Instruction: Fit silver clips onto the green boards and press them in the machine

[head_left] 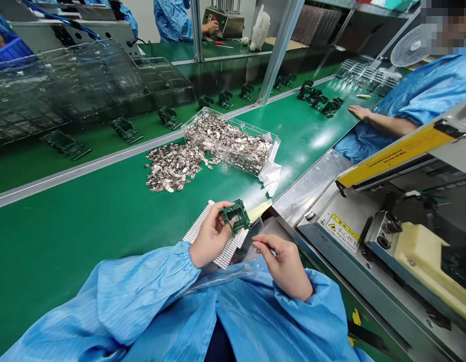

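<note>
My left hand (212, 235) grips a dark green plastic frame (236, 217) with a square opening, thumb on one side and fingers on the other. Below it lies a sheet of small silvery pieces in rows (197, 227), partly covered by my wrist. My right hand (280, 259) is beside the frame, apart from it, with thumb and forefinger pinched together; whatever is between the tips is too small to make out. A pale yellow strip (260, 210) sticks out behind the frame. Further off, a clear tray (277, 146) holds many small metal pieces, and a loose pile (172, 168) spills beside it.
Several more green frames (125, 129) stand along the belt behind a metal rail (142, 156). A machine with a yellow bar (399, 156) stands close on my right. Beyond it, a co-worker's hand (359, 111) rests on the green table near more frames (332, 107).
</note>
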Demonstrator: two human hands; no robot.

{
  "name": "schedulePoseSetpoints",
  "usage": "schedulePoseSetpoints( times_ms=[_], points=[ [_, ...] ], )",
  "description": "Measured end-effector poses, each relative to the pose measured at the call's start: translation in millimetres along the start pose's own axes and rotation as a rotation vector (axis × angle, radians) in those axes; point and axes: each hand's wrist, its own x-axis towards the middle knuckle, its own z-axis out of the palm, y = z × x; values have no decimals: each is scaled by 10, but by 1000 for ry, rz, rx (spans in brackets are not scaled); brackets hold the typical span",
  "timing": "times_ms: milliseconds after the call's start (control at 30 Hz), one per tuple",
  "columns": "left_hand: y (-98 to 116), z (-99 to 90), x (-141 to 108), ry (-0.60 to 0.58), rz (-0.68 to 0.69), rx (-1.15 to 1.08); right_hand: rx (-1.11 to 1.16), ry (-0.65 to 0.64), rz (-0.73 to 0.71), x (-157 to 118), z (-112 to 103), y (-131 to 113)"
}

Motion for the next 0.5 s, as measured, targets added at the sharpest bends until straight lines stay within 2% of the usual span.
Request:
schedulePoseSetpoints(
  times_ms=[100, 233, 367, 500],
  points=[
    [-15, -13, -25, -36, 9, 15, 75, 84, -82, 114, 1, -151],
    [-21, -34, -59, -89, 25, 38, 106, 240, -145, 254, 177, -215],
    [-11, -49, -86, -114, 51, 90, 40, 268, -155, 327, 318, -247],
    [13, -48, -106, -142, 49, 123, -43, 280, -138, 346, 336, -289]
  ],
)
